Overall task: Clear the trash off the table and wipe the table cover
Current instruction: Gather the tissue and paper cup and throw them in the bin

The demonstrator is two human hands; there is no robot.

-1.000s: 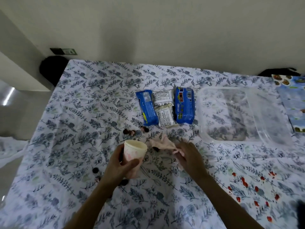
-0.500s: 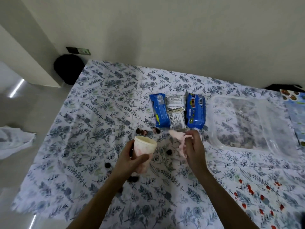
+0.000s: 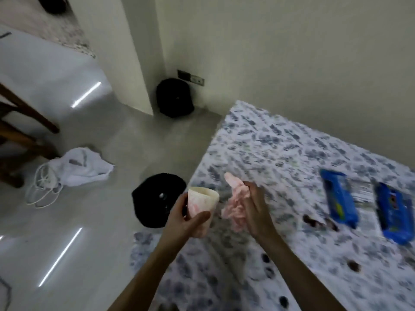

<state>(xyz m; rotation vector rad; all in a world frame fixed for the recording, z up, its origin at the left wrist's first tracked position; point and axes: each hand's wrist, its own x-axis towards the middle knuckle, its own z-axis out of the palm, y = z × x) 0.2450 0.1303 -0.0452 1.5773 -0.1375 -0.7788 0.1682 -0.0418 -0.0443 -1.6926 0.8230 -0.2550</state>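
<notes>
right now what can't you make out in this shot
Head view only:
- Inside of the paper cup in the left hand: the rim's angle hides any contents.
- Crumpled pink tissue: the right hand covers part of it.
- Blue wrappers: print lost to motion blur; the picture's right edge crops the far one.
- Small dark bits on the table cover: too blurred to identify.
- Black object on the floor: the left hand and cup hide part.

Your left hand (image 3: 184, 217) fingers wrap an upright, pink-stained paper cup (image 3: 200, 209). A crumpled pink tissue (image 3: 235, 204) sits against your right hand (image 3: 257, 212) fingers, just beside the cup. Dark crumbs (image 3: 311, 219) dot the floral table cover (image 3: 280, 153) beyond your fingertips.
</notes>
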